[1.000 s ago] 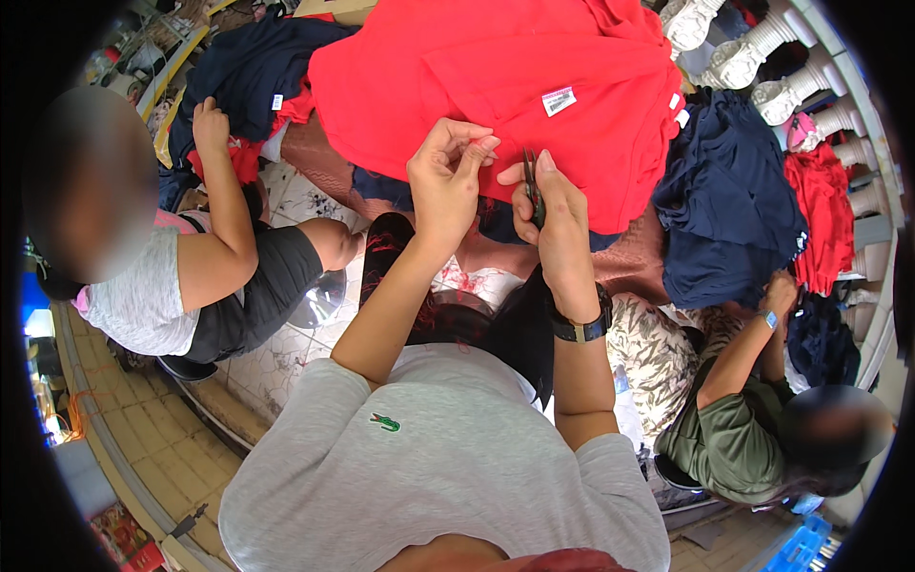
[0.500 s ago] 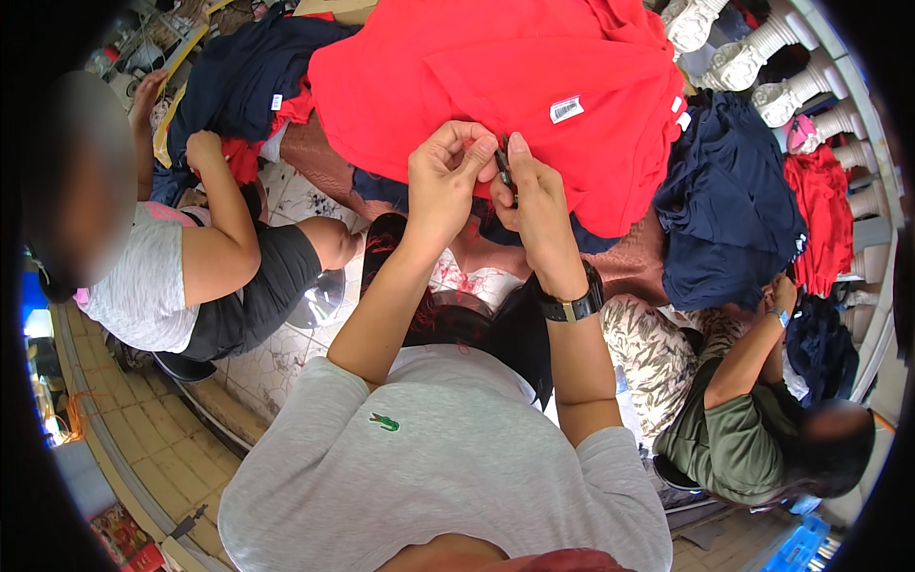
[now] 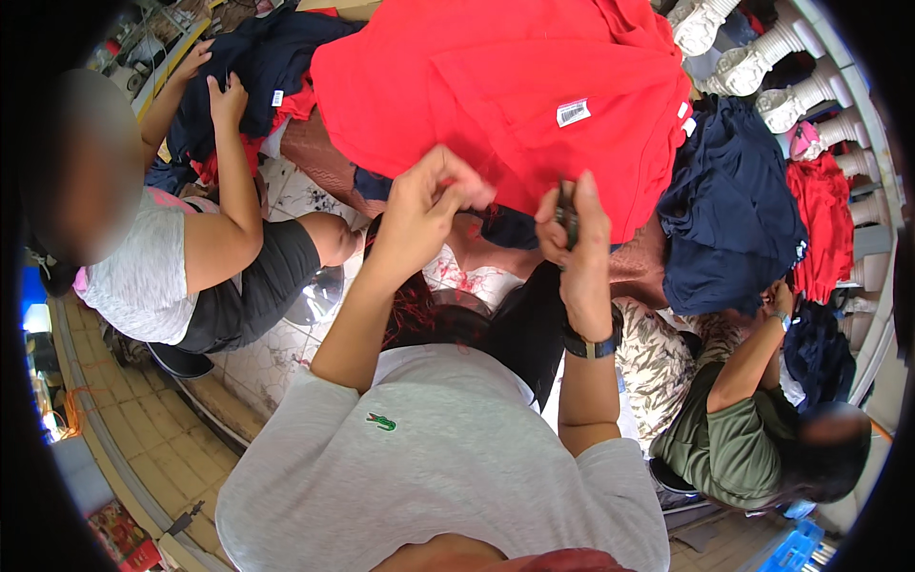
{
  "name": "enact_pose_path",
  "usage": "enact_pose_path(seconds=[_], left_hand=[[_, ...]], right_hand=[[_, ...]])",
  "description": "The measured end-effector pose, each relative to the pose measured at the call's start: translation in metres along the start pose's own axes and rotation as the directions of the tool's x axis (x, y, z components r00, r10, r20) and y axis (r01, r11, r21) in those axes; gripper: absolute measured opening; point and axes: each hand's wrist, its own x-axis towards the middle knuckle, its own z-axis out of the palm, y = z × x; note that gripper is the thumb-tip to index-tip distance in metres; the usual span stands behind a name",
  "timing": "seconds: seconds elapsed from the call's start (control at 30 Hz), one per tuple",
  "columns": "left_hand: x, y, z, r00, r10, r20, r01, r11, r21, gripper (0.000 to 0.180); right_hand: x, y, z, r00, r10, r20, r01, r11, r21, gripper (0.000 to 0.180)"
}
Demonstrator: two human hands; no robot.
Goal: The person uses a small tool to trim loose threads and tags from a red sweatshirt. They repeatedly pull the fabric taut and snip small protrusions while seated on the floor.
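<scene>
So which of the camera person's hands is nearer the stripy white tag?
Right. The right hand, holding a dark tool, is just below the white tag in the picture; the left hand is farther off, down and to its left.

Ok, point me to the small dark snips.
In the head view, the small dark snips are in the person's right hand, a little right of the picture's centre, seen over the near edge of the red cloth.
</scene>
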Motion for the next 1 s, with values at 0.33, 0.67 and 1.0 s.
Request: enact_pose_path(seconds=[0.33,0.67,1.0], left_hand=[[0.026,-0.003,0.034,0.974,0.093,-0.208,-0.114,0.989,-0.09,0.018],[0.024,0.008,0.038,0.973,0.124,-0.194,-0.132,0.991,-0.027,0.016],[0.03,-0.001,0.044,0.927,0.231,-0.296,-0.294,0.937,-0.19,0.017]], right_hand=[[0.021,0.008,0.021,0.818,-0.57,-0.079,0.45,0.72,-0.528,0.019],[0.041,0.008,0.024,0.704,-0.71,0.025,0.567,0.54,-0.622,0.011],[0.035,-0.018,0.025,0.868,-0.495,0.021,0.43,0.73,-0.531,0.014]])
